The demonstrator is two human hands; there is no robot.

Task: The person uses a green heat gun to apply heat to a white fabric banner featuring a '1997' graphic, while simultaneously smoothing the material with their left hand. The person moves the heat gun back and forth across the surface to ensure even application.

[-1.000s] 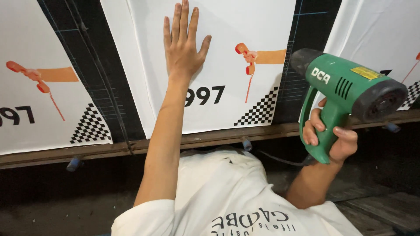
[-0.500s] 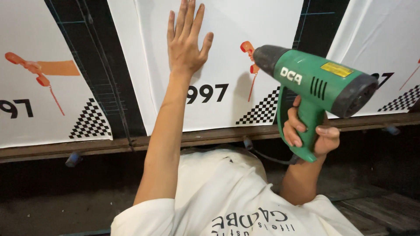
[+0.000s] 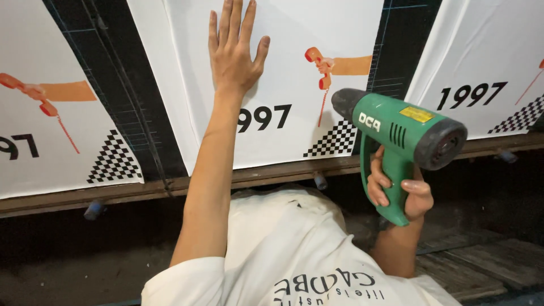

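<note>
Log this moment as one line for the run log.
left hand: flat on middle white printed sheet | right hand: gripping green heat gun, nozzle toward sheet's checkered corner | wooden rail below

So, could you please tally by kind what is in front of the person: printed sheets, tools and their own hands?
White printed sheets: 3
Green heat gun: 1
Hands: 2, left hand and right hand
Total: 6
</note>
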